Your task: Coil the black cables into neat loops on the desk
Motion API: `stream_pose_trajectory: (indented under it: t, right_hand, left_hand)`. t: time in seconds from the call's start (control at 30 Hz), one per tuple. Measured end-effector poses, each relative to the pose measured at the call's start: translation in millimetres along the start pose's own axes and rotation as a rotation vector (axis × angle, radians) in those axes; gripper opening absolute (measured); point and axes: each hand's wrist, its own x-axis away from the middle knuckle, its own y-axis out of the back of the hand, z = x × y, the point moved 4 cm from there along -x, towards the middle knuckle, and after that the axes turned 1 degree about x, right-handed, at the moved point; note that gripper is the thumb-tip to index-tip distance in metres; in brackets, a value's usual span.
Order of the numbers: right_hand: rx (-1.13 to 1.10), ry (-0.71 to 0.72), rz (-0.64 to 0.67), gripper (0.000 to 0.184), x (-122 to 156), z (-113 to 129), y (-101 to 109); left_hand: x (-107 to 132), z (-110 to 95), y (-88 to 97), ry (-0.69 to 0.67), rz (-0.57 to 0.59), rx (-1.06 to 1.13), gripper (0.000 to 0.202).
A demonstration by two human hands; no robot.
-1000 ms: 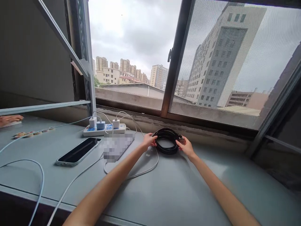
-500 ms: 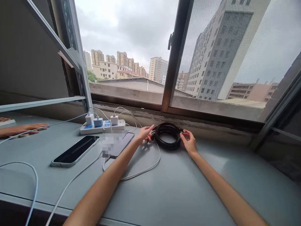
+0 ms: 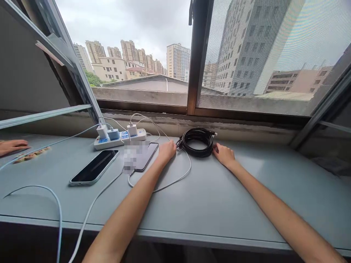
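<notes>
A coiled black cable [image 3: 197, 153] lies on the grey desk by the window sill, a plug end poking out at its upper right. Just left of the coil, beside its other end, is my left hand [image 3: 167, 151], its fingers curled in; their tips are hidden from me. My right hand [image 3: 225, 155] rests on the desk at the coil's right edge, fingers bent and drawn together. Whether either hand grips the cable cannot be made out. A thin white cable [image 3: 175, 180] loops over the desk in front of the coil.
Left of my left arm lie a dark-screened phone [image 3: 94, 168] and a second phone [image 3: 146, 157], partly blurred. Behind them stands a power strip [image 3: 139, 135] with several chargers. Another person's hand [image 3: 12, 147] is at far left. Metal shelf posts [image 3: 79, 69] rise beside the window.
My fingers have curled in from their spread grasp around the coil, and the right hand sits slightly lower beside it. The view has tilted down. The other person's hand has drawn back left.
</notes>
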Motion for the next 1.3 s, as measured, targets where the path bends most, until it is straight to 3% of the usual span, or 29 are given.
stream_pose_trajectory:
  t: [0.3, 1.3]
  right_hand:
    - [0.093, 0.022, 0.032, 0.015, 4.0, 2.8, 4.9]
    - [0.110, 0.012, 0.049, 0.015, 5.2, 2.4, -1.9]
  left_hand:
    - [1.6, 1.3, 1.4, -0.077, 0.000, -0.125, 0.033]
    - [5.6, 4.6, -4.9, -0.084, 0.000, -0.201, 0.032]
